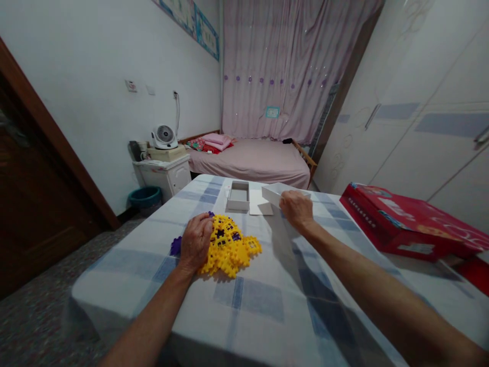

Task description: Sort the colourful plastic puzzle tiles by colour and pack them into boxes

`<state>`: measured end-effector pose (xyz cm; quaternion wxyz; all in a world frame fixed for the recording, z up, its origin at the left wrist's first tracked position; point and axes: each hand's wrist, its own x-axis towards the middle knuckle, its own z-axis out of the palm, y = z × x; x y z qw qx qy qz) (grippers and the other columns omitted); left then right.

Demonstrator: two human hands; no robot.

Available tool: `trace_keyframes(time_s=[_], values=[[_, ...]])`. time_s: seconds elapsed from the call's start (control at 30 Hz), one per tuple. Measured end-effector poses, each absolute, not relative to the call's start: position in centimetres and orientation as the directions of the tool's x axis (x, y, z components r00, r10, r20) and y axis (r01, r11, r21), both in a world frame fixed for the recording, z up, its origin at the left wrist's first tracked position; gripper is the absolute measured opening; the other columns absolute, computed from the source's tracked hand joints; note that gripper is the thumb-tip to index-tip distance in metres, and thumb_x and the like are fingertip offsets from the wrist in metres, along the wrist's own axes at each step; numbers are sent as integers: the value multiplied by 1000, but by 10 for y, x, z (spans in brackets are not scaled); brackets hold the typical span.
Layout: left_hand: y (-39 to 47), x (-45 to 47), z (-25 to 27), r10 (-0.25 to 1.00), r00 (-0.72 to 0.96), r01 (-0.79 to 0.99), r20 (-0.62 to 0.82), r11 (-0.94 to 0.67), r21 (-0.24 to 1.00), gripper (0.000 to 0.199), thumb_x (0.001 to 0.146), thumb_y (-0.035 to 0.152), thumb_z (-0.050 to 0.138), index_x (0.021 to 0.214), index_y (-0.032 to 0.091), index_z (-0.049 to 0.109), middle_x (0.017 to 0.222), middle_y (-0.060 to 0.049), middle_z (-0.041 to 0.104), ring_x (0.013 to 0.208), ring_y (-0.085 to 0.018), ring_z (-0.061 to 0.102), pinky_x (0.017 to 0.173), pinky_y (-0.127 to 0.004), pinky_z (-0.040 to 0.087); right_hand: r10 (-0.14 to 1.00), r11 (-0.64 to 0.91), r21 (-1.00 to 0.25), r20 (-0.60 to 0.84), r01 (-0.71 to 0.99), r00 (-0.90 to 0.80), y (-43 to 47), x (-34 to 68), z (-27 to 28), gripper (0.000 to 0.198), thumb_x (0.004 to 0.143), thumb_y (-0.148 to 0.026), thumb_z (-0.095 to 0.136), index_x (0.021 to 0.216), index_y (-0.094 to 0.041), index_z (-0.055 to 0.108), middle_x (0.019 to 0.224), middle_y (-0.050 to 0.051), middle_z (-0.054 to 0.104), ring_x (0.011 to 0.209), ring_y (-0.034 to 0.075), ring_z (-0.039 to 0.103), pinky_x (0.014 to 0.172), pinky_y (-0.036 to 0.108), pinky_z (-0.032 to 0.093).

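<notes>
My left fingers (204,222) curl over yellow pieces (231,250) spread toward four o'clock, gripping or not I can't tell; my right fingers (287,198) pinch a white box (272,190) toward ten. The red box's (401,219) lettering is unreadable.

Pale pink curtains (263,56) hang behind a low bed (252,160). White wardrobe (412,84), right; brown door (42,199) and speckled floor (26,316), left.

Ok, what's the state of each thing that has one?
Yellow and purple plastic pieces: piled, left hand touching.
Small grey rectangular box: open.
White shallow tray: tilted, in right hand.
Red printed box: lying flat.
Pink fabric curtains: drawn.
White wardrobe doors: shut.
White round fan: running unclear.
</notes>
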<state>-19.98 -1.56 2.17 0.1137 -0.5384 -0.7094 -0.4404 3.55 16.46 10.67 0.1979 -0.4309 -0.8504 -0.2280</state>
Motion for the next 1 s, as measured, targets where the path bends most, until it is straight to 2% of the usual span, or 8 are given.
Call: trace_keyframes(time_s=[0.1,0.2,0.3,0.4,0.67,0.87,1.0], values=[[-16,-199,22,663,-398,863,634,36,504,44,94,38,27,96,17,66,112,-10,62,112,-22,53,102,-40,41,731,480,132,486,867,-479,175,2,92,27,92,-18,35,95,-11,62,96,16,65,91,22,58,67,28,37],[-16,-199,22,659,-396,867,640,39,497,42,94,37,29,95,18,66,113,-10,63,111,-22,54,101,-41,42,784,497,72,390,865,-483,177,-24,77,25,93,-22,40,107,-13,57,104,16,63,91,20,60,68,27,38],[-17,-198,22,654,-385,876,651,38,481,40,94,36,30,96,19,67,114,-10,62,111,-22,54,100,-41,43,749,577,97,332,811,-573,174,-32,63,32,89,-29,51,118,-15,50,107,14,62,95,21,59,73,30,39],[-18,-196,23,650,-369,888,664,36,459,38,94,35,32,98,19,66,114,-10,62,112,-22,54,100,-41,43,702,610,167,338,775,-626,175,-31,52,41,88,-27,52,127,-18,43,107,12,63,99,23,57,80,35,37],[-16,-196,22,659,-337,910,672,46,411,35,94,31,35,98,17,66,116,-10,61,114,-22,53,100,-41,43,750,570,149,309,808,-585,206,-52,44,27,90,-17,43,116,-16,50,104,14,64,99,25,57,85,39,36],[-16,-197,21,675,-335,915,657,66,398,36,94,31,34,101,16,66,118,-11,60,114,-22,52,101,-41,42,732,620,102,282,778,-621,218,-59,51,30,94,-12,32,119,-17,47,107,13,64,100,23,58,85,36,39],[-16,-198,22,669,-326,920,668,63,386,37,94,31,33,100,16,66,115,-10,61,113,-22,52,100,-40,42,718,649,90,255,755,-648,212,-61,58,32,92,-14,39,122,-19,47,108,11,64,97,22,59,79,31,43]])
